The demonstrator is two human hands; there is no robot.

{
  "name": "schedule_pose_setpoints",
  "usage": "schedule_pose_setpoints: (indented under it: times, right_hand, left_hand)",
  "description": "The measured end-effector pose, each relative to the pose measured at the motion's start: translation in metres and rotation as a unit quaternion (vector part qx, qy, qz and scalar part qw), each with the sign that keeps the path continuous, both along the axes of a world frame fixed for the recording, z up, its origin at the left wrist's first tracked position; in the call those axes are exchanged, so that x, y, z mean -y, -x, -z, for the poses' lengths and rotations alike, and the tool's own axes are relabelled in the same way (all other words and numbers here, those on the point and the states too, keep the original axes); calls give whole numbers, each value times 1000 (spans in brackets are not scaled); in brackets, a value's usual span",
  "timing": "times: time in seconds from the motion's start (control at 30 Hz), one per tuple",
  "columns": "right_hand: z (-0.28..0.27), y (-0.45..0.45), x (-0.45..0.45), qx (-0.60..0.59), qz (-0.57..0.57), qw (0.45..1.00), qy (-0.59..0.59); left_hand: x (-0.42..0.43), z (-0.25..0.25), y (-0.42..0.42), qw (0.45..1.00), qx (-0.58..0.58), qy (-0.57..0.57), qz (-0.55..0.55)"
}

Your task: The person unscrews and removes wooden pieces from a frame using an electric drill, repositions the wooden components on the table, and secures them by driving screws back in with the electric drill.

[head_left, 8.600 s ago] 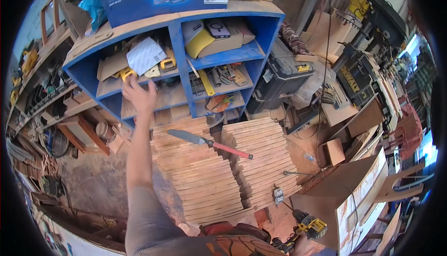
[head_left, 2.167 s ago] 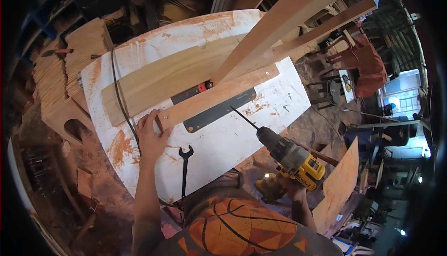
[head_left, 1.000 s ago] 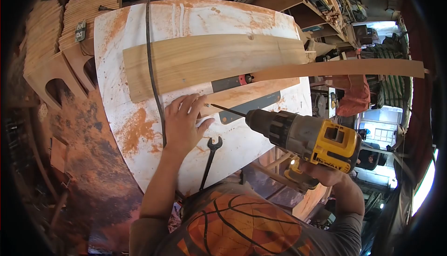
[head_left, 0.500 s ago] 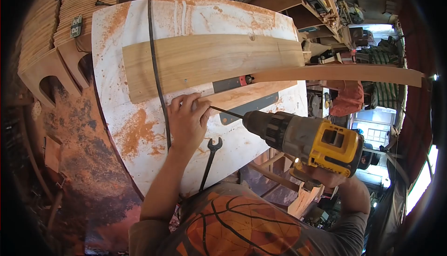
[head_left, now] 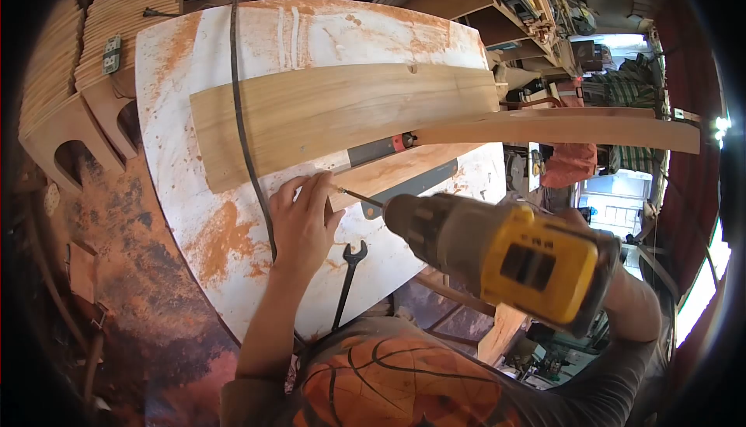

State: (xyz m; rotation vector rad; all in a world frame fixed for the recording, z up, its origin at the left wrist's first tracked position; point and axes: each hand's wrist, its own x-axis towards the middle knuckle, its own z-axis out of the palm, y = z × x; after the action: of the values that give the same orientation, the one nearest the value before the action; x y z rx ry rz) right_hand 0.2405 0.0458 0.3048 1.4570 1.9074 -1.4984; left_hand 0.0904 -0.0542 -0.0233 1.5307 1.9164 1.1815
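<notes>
My left hand (head_left: 301, 221) grips the near-left end of a narrow wooden strip (head_left: 420, 164), thumb on the near edge and fingers on the far side. My right hand (head_left: 573, 219) is wrapped round the handle of a yellow and black power drill (head_left: 497, 252); the drill body hides most of it. The thin drill bit (head_left: 364, 197) points left, its tip at the strip's end beside my left fingers. Partly behind the strip lies a dark flat metal blade (head_left: 423, 184). An open-ended wrench (head_left: 350, 279) rests nearer my body.
A wide wooden board (head_left: 342, 108) lies across the dusty white tabletop (head_left: 194, 217), with a black cord (head_left: 238, 85) over it. A long curved wooden strip (head_left: 559, 130) extends past the right edge. Stacked cut-out panels (head_left: 58, 85) stand at the left.
The drill's rear has swung toward the camera and right, with my right hand shifting up and right. My left fingers have straightened somewhat at the strip's end. The view has shifted slightly.
</notes>
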Motion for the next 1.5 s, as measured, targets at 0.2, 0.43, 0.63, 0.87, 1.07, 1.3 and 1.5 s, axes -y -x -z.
schedule_pose_setpoints:
  times: [0.2,0.43,0.63,0.87,1.07,1.3,1.5]
  right_hand:
    - [7,-3,-6,46,-129,987,-86]
    - [5,0,-9,47,-161,980,-105]
    - [4,-1,-9,46,-173,978,-111]
    - [6,1,-9,44,-187,975,-112]
    - [9,0,-9,40,-197,973,-116]
    - [14,-2,-10,33,-216,967,-131]
    - [17,-1,-17,25,-236,960,-146]
  left_hand:
    - [-4,-2,1,999,35,10,-6]
    - [-5,1,0,999,32,11,-7]
    - [-5,1,-1,1000,22,18,-2]
    - [-5,1,-2,1000,23,6,1]
    - [-5,1,-2,999,33,-3,-1]
    - [-5,2,-2,999,45,0,-11]
    - [-6,1,-1,999,50,-7,-9]
